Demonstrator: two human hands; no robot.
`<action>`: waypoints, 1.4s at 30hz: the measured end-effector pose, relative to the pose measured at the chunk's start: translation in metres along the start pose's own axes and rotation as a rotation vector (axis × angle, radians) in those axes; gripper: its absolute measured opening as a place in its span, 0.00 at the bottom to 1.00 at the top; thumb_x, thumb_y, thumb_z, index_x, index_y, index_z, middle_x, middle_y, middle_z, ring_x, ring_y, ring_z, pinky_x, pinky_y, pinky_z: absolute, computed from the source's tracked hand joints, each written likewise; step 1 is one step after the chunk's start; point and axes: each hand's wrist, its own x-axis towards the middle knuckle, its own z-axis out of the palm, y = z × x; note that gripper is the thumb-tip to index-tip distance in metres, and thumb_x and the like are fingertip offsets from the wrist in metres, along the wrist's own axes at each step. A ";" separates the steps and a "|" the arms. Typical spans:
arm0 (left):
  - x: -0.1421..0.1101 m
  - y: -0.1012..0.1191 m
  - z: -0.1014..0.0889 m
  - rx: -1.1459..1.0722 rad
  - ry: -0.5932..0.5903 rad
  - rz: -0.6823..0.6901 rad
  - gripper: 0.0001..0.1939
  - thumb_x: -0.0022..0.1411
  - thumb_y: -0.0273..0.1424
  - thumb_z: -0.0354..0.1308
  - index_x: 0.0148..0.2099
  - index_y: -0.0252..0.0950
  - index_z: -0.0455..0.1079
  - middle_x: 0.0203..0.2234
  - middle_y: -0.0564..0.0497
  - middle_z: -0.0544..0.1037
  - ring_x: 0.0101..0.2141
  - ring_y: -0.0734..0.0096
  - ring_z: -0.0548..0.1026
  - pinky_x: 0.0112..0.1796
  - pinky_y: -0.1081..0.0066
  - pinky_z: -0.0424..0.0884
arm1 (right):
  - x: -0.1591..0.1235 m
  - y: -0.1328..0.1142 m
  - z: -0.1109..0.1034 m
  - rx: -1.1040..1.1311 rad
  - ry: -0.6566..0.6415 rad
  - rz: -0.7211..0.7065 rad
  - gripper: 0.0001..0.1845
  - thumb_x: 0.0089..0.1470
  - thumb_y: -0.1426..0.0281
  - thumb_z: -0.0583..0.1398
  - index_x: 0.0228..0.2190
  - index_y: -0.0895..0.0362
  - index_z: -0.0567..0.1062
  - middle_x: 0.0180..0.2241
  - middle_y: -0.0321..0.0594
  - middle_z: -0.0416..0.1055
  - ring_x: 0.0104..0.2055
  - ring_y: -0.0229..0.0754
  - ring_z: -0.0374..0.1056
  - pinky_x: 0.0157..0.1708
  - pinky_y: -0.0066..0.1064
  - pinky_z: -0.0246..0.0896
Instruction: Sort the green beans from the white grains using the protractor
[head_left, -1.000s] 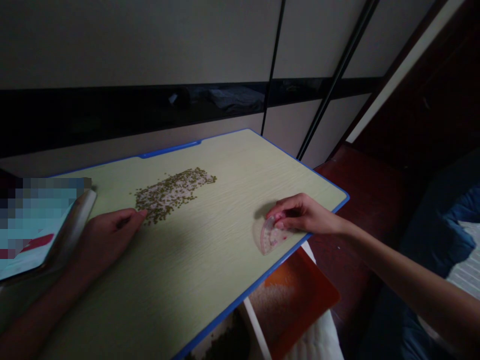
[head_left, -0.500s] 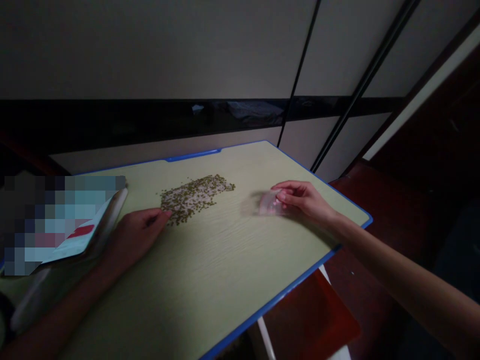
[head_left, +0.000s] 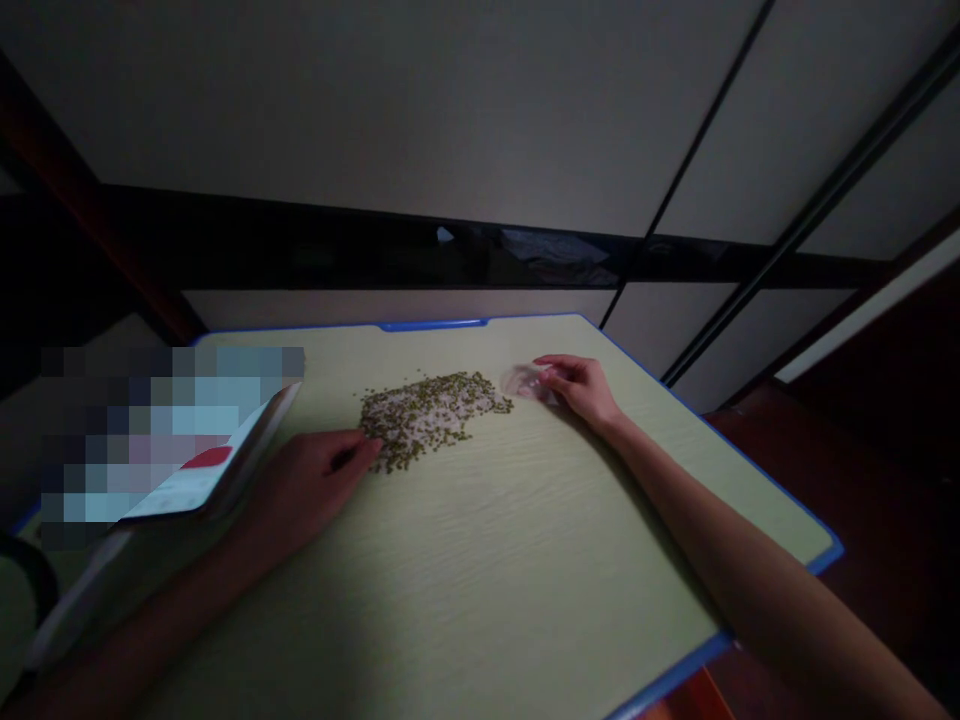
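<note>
A pile of small green beans mixed with white grains (head_left: 429, 415) lies on a pale green table with a blue rim (head_left: 525, 560). My left hand (head_left: 311, 490) rests flat on the table, its fingertips touching the pile's near left edge. My right hand (head_left: 577, 385) pinches a clear plastic protractor (head_left: 525, 381) and holds it just right of the pile, against the table.
A book or packet with a blurred cover (head_left: 172, 440) lies at the table's left side, beside my left forearm. A wall with dark panel strips (head_left: 480, 250) stands right behind the table. Dark red floor (head_left: 885, 450) shows to the right.
My right hand carried the protractor from the table's near right edge up to the right side of the pile. My left hand stayed at the pile's left edge.
</note>
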 end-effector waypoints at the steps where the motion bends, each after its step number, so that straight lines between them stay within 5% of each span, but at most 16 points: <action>1: 0.000 -0.001 0.001 -0.003 -0.001 -0.004 0.20 0.53 0.46 0.42 0.18 0.38 0.54 0.13 0.58 0.56 0.19 0.73 0.59 0.23 0.73 0.50 | -0.002 -0.001 -0.001 -0.019 -0.010 -0.001 0.15 0.36 0.67 0.62 0.30 0.61 0.75 0.20 0.36 0.69 0.22 0.35 0.61 0.22 0.28 0.57; 13: 0.000 -0.007 0.002 0.024 -0.013 0.001 0.22 0.54 0.47 0.42 0.19 0.37 0.57 0.14 0.58 0.58 0.20 0.73 0.60 0.23 0.73 0.52 | -0.013 -0.007 -0.006 0.014 -0.110 0.122 0.17 0.33 0.68 0.63 0.30 0.64 0.74 0.15 0.32 0.65 0.15 0.29 0.53 0.14 0.24 0.46; 30: 0.001 -0.007 0.004 0.016 0.029 0.022 0.22 0.53 0.49 0.42 0.17 0.37 0.54 0.13 0.58 0.57 0.18 0.74 0.59 0.22 0.74 0.51 | -0.040 -0.029 0.013 0.013 -0.539 0.251 0.15 0.34 0.69 0.67 0.22 0.58 0.65 0.16 0.34 0.70 0.15 0.31 0.63 0.18 0.24 0.57; 42: 0.000 -0.008 0.005 0.015 0.034 0.020 0.22 0.53 0.47 0.42 0.17 0.38 0.55 0.12 0.58 0.56 0.18 0.74 0.59 0.22 0.74 0.50 | -0.025 -0.031 -0.028 -0.112 -0.522 0.287 0.15 0.35 0.70 0.67 0.21 0.59 0.65 0.17 0.32 0.69 0.18 0.30 0.62 0.20 0.24 0.55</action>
